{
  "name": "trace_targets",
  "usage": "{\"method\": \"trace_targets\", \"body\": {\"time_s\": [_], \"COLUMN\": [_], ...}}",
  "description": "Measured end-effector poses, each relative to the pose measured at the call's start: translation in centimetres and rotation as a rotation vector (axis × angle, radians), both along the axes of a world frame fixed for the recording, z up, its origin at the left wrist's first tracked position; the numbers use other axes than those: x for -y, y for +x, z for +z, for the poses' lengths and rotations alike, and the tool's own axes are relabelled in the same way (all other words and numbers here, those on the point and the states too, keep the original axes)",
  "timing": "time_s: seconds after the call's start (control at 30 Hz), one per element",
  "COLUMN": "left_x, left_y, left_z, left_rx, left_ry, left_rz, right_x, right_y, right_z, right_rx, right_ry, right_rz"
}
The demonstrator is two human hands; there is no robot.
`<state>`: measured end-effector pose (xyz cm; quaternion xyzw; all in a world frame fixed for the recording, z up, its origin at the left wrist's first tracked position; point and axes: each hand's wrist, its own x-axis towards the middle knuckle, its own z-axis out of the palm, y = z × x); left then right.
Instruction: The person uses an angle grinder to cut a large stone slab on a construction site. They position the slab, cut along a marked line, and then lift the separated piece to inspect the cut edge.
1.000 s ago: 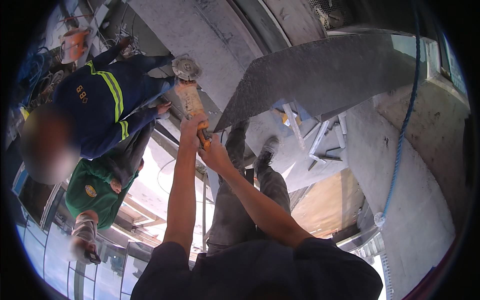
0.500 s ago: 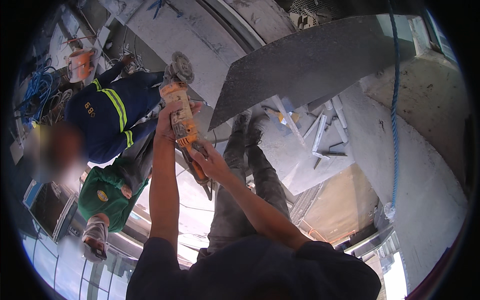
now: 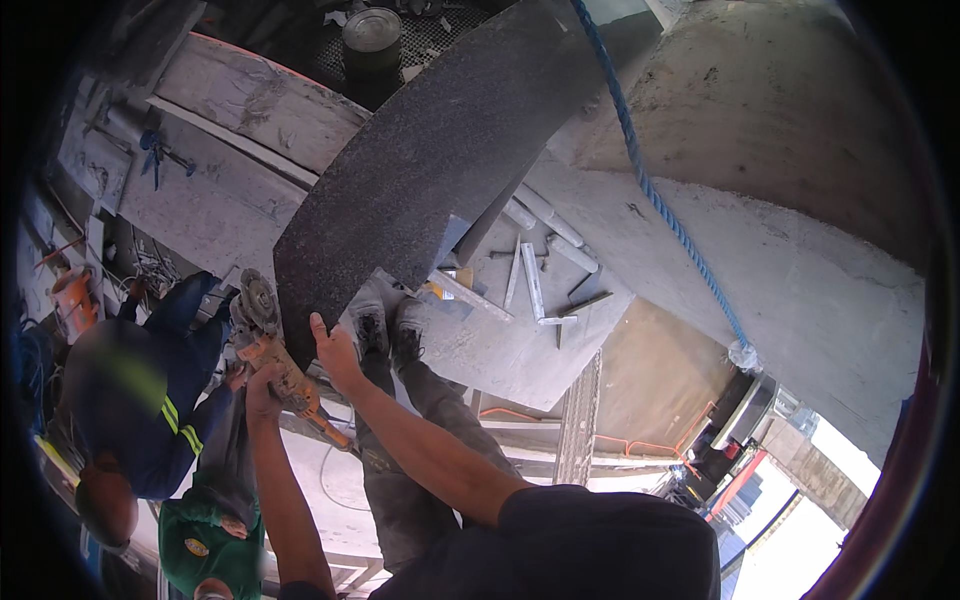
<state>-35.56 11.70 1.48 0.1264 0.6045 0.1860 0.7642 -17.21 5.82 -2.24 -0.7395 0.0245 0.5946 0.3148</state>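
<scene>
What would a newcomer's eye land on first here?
A large dark speckled slab dominates the upper middle. Beside its lower-left end, the left hand holds a dusty orange angle grinder, while the right hand is at the slab's edge. A thick blue rope runs down right of centre.

The person's bare left hand [image 3: 264, 390] is curled in a closed grip above a steeply rising bare left forearm [image 3: 285, 490], while the bare right hand [image 3: 340, 362], thumb extended, ends a bare right forearm [image 3: 430, 440] slanting up leftward.
</scene>
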Motion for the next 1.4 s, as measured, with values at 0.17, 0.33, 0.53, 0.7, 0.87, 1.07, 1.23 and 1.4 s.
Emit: {"method": "trace_targets", "body": {"time_s": [0.17,0.33,0.53,0.7,0.87,1.07,1.23,1.4], "left_x": [1.0,0.6,-0.3,-0.3,-0.4,-0.4,-0.3,0.4], "left_y": [-0.5,1.1,3.2,3.8,3.4,3.7,5.8,6.9], "left_z": [-1.6,-1.1,1.2,1.1,1.3,0.0,1.3,2.6], "left_rx": [-0.087,-0.139,-0.073,-0.086,-0.043,-0.041,-0.119,-0.187], "left_ry": [0.024,0.055,0.098,0.133,0.115,0.137,0.218,0.207], "left_rz": [0.038,0.075,0.008,-0.002,-0.001,-0.061,-0.019,0.002], "right_x": [0.5,0.8,0.1,-0.8,0.5,0.6,-0.2,0.0], "right_y": [-0.9,-0.7,0.8,1.0,-0.1,-0.3,0.7,0.5], "right_z": [-2.3,-2.8,-1.1,-0.5,-3.1,-5.4,-2.8,-1.9], "right_rx": [0.036,0.003,-0.068,0.017,0.003,-0.118,-0.033,-0.020], "right_ry": [-0.030,-0.038,-0.061,-0.046,-0.029,-0.018,-0.061,-0.083], "right_rz": [-0.025,-0.010,-0.002,-0.022,0.005,-0.143,0.017,-0.043]}}
